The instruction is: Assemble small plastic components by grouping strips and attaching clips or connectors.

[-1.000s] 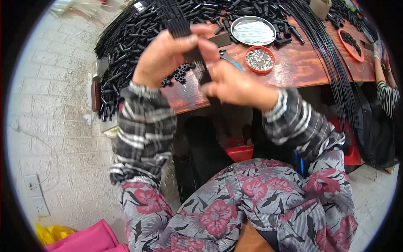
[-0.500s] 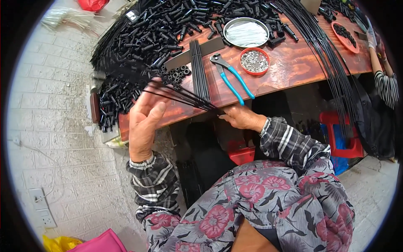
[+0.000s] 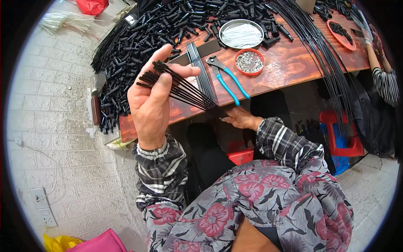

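Observation:
A bundle of thin black rods (image 3: 191, 94) spans the space between my hands, just off the table's front edge. My left hand (image 3: 147, 105) is raised, its thumb lying over the rods near their upper ends and its fingers behind them. Those ends fan out slightly past the thumb. Lower and to the right, my right hand (image 3: 241, 118) grips the other part of the bundle, where the rods run close together. Behind the bundle, a neat row of similar rods (image 3: 200, 71) lies on the table, beside pliers with blue handles (image 3: 230, 82).
A heap of black tubular parts (image 3: 138, 46) covers the table's far left. A round metal tray (image 3: 221, 41) holds white strips; a red dish (image 3: 263, 63) holds small metal bits. Long black rods (image 3: 323, 63) overhang the right edge. Another person's hands (image 3: 369, 40) work at far right.
The rods that stretched leftward in a blur now end in a fan at my left hand. That hand has risen and its thumb now presses over them. My right hand stays nearly still.

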The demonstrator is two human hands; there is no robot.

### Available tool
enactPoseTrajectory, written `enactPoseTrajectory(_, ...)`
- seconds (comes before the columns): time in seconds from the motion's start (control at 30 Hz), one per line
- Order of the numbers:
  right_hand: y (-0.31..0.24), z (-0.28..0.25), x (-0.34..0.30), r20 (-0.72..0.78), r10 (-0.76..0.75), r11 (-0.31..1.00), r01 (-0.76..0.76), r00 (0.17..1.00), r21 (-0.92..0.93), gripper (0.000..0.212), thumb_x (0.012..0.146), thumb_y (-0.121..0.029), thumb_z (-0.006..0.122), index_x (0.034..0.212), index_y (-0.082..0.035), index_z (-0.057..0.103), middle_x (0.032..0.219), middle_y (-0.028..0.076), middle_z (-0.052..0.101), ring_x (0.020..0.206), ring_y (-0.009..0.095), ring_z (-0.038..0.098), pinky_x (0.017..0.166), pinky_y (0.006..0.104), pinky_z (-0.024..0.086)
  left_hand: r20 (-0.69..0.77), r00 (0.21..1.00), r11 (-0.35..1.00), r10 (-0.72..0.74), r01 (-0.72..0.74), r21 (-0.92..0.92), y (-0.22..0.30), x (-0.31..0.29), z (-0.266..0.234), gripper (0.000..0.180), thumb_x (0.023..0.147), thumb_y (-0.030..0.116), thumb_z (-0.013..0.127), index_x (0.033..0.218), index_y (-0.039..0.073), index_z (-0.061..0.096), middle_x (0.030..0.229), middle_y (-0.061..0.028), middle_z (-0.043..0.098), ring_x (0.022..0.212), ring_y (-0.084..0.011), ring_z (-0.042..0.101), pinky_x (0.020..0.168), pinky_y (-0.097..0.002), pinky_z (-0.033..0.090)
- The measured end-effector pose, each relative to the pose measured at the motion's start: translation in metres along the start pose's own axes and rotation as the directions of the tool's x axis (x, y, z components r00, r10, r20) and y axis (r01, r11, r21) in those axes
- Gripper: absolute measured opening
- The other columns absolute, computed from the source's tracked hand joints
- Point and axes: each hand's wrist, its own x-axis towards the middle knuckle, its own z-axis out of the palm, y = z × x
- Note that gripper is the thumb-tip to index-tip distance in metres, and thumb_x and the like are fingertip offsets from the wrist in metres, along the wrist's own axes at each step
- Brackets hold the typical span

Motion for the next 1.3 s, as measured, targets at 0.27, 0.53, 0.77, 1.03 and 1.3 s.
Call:
enactPoseTrajectory(0.27, -0.012, 0.007, -0.003, -0.107, 0.042, 0.987, -0.058, 0.993, -0.152, 0.02, 0.078, -0.021, 0.056, 0.079, -0.001, 0.058, 0.07, 0.018, 0.059, 0.069, 0.038, 0.056, 0.06, 0.044, 0.044, -0.022, 0.999, 0.999, -0.045, 0.045, -0.018, -0.004, 0.006, -0.007, 0.015, 0.087, 0.008, 0.046, 0.094, -0.003, 0.054, 0.084, -0.0137, 0.061, 0.08, -0.0248, 0.061, 0.074, -0.0329, 0.049)
enactPoseTrajectory(0.53, -0.101, -0.102, 0.008, -0.103, -0.119, 0.905, 0.065, 0.988, -0.421, 0.017, 0.072, -0.015, 0.052, 0.06, -0.003, 0.055, 0.059, 0.017, 0.054, 0.057, 0.035, 0.055, 0.052, 0.0436, 0.044, -0.024, 1.0, 1.0, -0.013, 0.013, 0.025, -0.011, 0.006, -0.006, 0.019, 0.087, 0.006, 0.045, 0.102, -0.003, 0.052, 0.083, -0.0136, 0.061, 0.079, -0.0223, 0.061, 0.075, -0.0308, 0.048)
enactPoseTrajectory(0.77, -0.085, -0.13, 0.143, -0.222, 0.015, 0.939, -0.09, 0.975, -0.332, 0.026, 0.06, -0.02, 0.066, 0.074, 0.002, 0.061, 0.073, 0.021, 0.06, 0.071, 0.032, 0.061, 0.061, 0.0387, 0.047, 0.006, 1.0, 1.0, 0.005, -0.005, 0.01, -0.006, 0.008, -0.011, 0.019, 0.087, 0.006, 0.045, 0.101, -0.004, 0.051, 0.084, -0.0152, 0.06, 0.079, -0.0242, 0.061, 0.075, -0.032, 0.048)
enactPoseTrajectory(1.03, -0.067, -0.121, 0.177, -0.05, 0.287, 0.955, -0.29, 0.957, -0.068, 0.022, 0.061, -0.02, 0.07, 0.06, 0.001, 0.061, 0.049, 0.006, 0.052, 0.043, 0.015, 0.049, 0.042, 0.0299, 0.037, 0.038, 0.999, 0.999, 0.006, -0.005, -0.044, 0.002, 0.001, -0.009, 0.019, 0.086, 0.006, 0.046, 0.099, -0.006, 0.051, 0.084, -0.0168, 0.058, 0.081, -0.0299, 0.06, 0.075, -0.0381, 0.049)
enactPoseTrajectory(1.3, -0.078, -0.117, 0.171, -0.083, 0.358, 0.926, -0.343, 0.93, 0.156, 0.021, 0.065, -0.02, 0.068, 0.063, 0.0, 0.062, 0.054, 0.007, 0.056, 0.042, 0.015, 0.049, 0.041, 0.0288, 0.037, 0.038, 0.999, 0.999, 0.003, -0.001, -0.054, 0.007, -0.007, -0.014, 0.021, 0.086, 0.006, 0.046, 0.103, -0.005, 0.049, 0.085, -0.0176, 0.058, 0.081, -0.0304, 0.06, 0.079, -0.0423, 0.047)
